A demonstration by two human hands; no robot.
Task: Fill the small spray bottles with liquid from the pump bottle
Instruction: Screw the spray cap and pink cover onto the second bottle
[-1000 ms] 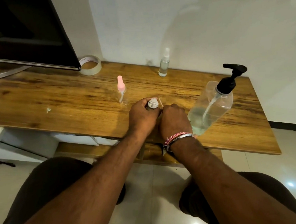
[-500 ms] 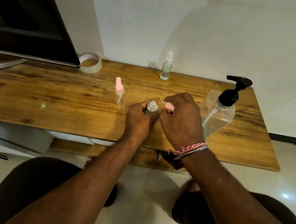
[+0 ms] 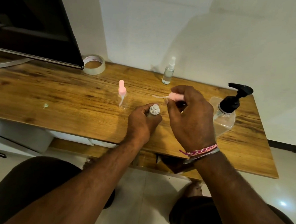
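**Spray Top Held Clear of an Uncapped Bottle**

Nearest the camera, two bare forearms are stretched over a wooden table (image 3: 56,93), and woven bands are worn on the right wrist. The left hand (image 3: 141,124) is closed around a small open bottle (image 3: 154,110), which is kept upright on the table near its front edge; only the threaded neck and shoulder can be seen above the fingers. Just to the right and a little higher, the right hand (image 3: 189,116) is closed on a pink spray top (image 3: 175,96), pinched between thumb and fingertips. The top is held sideways, and its thin dip tube is pointed left, above and apart from the open neck.

Partly hidden behind the right hand, a clear pump bottle (image 3: 225,119) with a black pump head is seen near the table's right end. Some clear liquid is visible in it.

Farther back, left of the hands, a second small bottle with a pink cap (image 3: 122,97) is stood upright. Beyond it, close to the wall, a third small bottle with a white sprayer (image 3: 168,71) is stood.

At the far left, a roll of tape (image 3: 94,64) is laid flat beside the corner of a dark screen (image 3: 27,29).
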